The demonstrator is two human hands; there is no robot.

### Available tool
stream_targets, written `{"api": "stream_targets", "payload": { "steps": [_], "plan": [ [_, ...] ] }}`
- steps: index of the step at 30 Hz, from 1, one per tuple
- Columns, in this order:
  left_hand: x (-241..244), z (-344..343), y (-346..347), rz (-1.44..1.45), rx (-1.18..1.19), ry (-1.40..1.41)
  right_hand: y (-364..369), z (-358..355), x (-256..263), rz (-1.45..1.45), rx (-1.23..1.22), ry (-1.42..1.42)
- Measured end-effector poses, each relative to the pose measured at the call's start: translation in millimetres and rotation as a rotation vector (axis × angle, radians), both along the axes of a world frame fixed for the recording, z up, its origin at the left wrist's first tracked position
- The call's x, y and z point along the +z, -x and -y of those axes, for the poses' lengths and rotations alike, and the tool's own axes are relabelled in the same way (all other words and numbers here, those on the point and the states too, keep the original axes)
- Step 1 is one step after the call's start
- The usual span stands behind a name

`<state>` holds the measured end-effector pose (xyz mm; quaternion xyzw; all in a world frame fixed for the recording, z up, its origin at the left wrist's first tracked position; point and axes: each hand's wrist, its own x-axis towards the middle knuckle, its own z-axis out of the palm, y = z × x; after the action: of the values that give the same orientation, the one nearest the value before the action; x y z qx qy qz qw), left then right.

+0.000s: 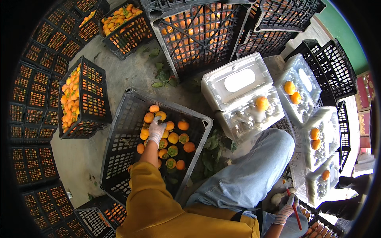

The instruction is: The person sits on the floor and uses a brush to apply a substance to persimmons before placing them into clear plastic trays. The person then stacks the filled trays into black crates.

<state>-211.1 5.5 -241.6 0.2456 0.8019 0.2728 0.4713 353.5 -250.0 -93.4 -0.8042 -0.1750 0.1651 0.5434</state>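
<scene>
My left hand (157, 128), in a pale glove, reaches into a large black plastic crate (166, 101). Its fingertips touch the orange persimmons (173, 137) spread on the crate floor, some with green calyxes up. Whether the fingers have closed around one is hidden by the hand. At the lower right, beside my knee, my gloved right hand (287, 209) grips a slim red-handled tool (297, 218); its working end is too small to identify. In front of my knee stands a clear plastic clamshell tray (244, 114), its lid raised, with a single persimmon (262, 103) in it.
More clear trays (297, 102) holding one or two persimmons line the right side. Full crates (93, 98) stand at left, near stacked crates (38, 98). Tall crates (199, 35) rise ahead. Leaves (162, 76) litter the concrete floor. Another person's dark-clothed limbs (339, 205) show at lower right.
</scene>
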Motion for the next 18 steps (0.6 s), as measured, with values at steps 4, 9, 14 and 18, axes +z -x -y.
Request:
{"api": "stream_targets", "payload": {
  "steps": [4,9,14,18],
  "plan": [
    [1.2,6.1,-19.4,-0.253,-0.508,-0.115,-3.3,-3.6,-0.4,-0.059,0.023,0.011],
    [9.2,-15.6,-89.4,-0.442,-1.063,0.223,22.7,-21.4,22.5,0.03,0.08,0.058],
    [7.7,-0.5,-113.7,-0.378,-1.164,0.225,2.9,-3.3,9.9,0.016,0.046,0.092],
    [-12.6,21.5,-87.1,-0.162,-0.986,0.152,-8.4,6.1,0.3,-0.033,0.041,0.042]
  ]
}}
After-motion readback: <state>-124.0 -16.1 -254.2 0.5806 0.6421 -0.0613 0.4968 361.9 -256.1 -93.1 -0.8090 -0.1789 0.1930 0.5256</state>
